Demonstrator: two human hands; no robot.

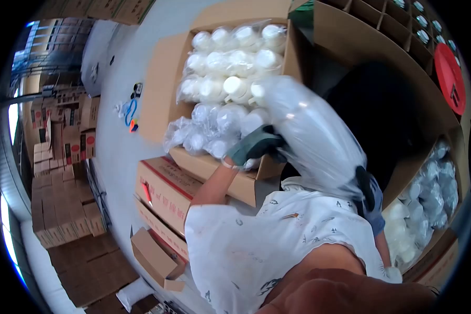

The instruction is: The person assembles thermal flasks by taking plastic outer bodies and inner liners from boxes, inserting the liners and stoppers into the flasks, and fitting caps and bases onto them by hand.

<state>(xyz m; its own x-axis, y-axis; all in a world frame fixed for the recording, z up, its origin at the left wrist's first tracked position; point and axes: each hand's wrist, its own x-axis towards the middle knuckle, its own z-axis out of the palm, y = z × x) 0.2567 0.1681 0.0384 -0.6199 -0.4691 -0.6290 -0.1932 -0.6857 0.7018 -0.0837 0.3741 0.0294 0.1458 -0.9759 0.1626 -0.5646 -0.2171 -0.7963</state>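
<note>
A long, whitish bundle in clear plastic (314, 131) lies across the front of my body, slanting from the box to my right side. My left hand (254, 146), in a grey-green glove with dark fingers, closes on the bundle's left edge. At its lower right end, my right hand (370, 196) grips the plastic in a dark and blue-grey glove. What the bundle contains is blurred. Beside my left hand stands an open carton (167, 83) with rows of plastic-wrapped white cups (235, 88), some showing handles.
Another open carton (445, 230) at right contains wrapped white pieces (421, 193). A red round lid-like object (449, 78) sits by a divided carton (374, 13). Closed printed cartons (165, 191), with a red marker-like tool (146, 192), lie at left. Stacked boxes (65, 204) stand beyond.
</note>
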